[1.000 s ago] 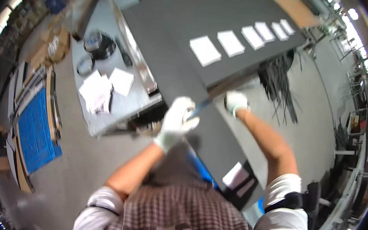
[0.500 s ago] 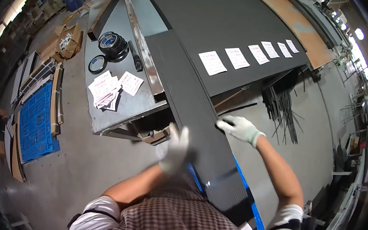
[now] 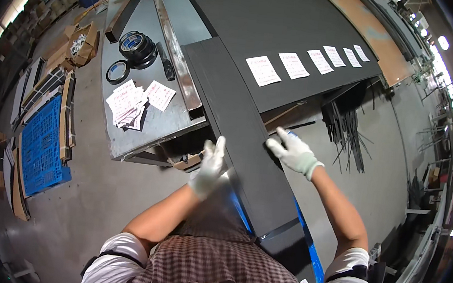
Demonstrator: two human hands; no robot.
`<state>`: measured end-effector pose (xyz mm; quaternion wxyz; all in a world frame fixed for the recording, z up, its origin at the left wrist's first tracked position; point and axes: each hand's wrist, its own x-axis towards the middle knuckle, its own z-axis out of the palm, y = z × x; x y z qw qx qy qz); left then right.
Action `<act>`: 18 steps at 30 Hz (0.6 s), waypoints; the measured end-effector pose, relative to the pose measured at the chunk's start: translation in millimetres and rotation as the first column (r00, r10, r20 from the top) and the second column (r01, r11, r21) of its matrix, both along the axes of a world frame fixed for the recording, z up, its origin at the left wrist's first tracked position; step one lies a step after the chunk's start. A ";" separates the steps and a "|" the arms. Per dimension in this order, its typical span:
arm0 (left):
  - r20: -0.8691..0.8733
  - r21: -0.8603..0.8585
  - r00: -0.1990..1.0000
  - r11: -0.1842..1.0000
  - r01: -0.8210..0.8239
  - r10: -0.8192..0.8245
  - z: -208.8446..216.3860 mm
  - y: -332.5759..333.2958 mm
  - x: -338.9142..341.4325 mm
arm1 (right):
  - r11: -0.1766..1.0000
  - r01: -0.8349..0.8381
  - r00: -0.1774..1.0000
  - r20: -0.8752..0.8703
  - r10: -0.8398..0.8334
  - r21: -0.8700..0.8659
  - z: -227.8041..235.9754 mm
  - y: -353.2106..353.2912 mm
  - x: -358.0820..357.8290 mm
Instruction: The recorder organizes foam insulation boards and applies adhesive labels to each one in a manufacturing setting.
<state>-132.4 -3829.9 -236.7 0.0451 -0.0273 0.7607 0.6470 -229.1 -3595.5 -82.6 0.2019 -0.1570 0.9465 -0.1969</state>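
Observation:
A long dark grey panel [image 3: 249, 138] runs from the work surface toward my body. My left hand [image 3: 211, 167], in a white glove, is beside the panel's left edge with its fingers stretched out. On the opposite side, my gloved right hand [image 3: 297, 155] is at the right edge, thumb and fingers apart, fingertips by the rim. Whether either hand touches the panel I cannot tell. Blue strips [image 3: 305, 232] show along the sides of the near end, where a dark seam crosses. Beyond lies a larger dark sheet [image 3: 261, 18] bearing a row of white printed labels [image 3: 263, 71].
On the metal table [image 3: 144, 138] at left are rolls of black tape [image 3: 138, 49], a dark-handled tool [image 3: 166, 60], a metal bar [image 3: 175, 48] and loose labels [image 3: 125, 103]. Dark strips [image 3: 346, 132] hang at right. A blue pallet [image 3: 44, 141] and open carton [image 3: 85, 44] stand on the floor.
My left hand has moved slightly left and away from me along the panel's edge. My right hand's fingers have spread. The ribbed look near the panel's close end has given way to a seam.

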 end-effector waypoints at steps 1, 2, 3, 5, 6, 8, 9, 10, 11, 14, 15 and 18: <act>-0.011 0.145 0.954 0.945 -0.294 0.299 20.7 10.2 -2.0 | 0.992 -0.089 0.991 -0.109 0.080 -0.086 2.0 8.3 -2.0; 0.026 0.281 0.826 0.788 -0.547 0.564 54.9 22.4 -1.3 | 0.971 -0.179 0.965 -0.221 0.142 -0.159 5.0 15.6 -2.3; -0.004 0.358 0.846 0.791 -0.496 0.532 77.5 22.3 5.8 | 0.900 -0.288 0.958 -0.109 0.267 -0.326 19.2 2.3 -2.0; 0.000 0.447 0.903 0.808 -0.383 0.429 121.5 28.6 24.9 | 0.792 -0.344 0.862 0.165 0.479 -0.504 60.8 -37.0 15.9; 0.023 0.463 0.932 0.822 -0.330 0.362 136.7 33.7 29.7 | 0.785 -0.398 0.730 0.355 0.584 -0.474 86.2 -55.9 22.1; 0.172 0.472 0.982 0.868 -0.151 0.077 145.8 17.3 26.6 | 0.707 -0.579 0.779 -0.018 0.627 -0.405 71.5 -58.1 28.1; 0.096 0.305 0.995 0.952 0.005 -0.036 143.1 2.7 25.9 | 0.714 -0.581 0.784 -0.033 0.620 -0.391 66.5 -54.7 21.7; 0.041 0.120 0.986 0.980 0.158 -0.164 138.7 -8.4 25.5 | 0.720 -0.583 0.788 -0.046 0.614 -0.375 62.4 -47.7 9.7; 0.253 0.476 0.966 0.876 -0.078 -0.051 132.7 -12.6 31.9 | 0.662 -0.738 0.674 -0.167 0.719 -0.132 81.6 -44.1 -10.2; 0.463 0.574 0.883 0.732 -0.366 0.079 62.1 -44.6 41.5 | 0.778 -0.625 0.778 -0.138 0.613 -0.062 67.7 0.9 -87.8; 0.479 0.670 0.875 0.671 -0.318 -0.063 87.5 -40.0 24.0 | 0.838 -0.545 0.821 -0.184 0.541 0.033 30.0 28.7 -105.0; 0.521 0.342 0.847 0.885 -0.317 0.102 23.4 -9.6 -7.6 | 0.954 -0.291 0.883 0.364 0.296 -0.069 -70.7 17.5 -99.1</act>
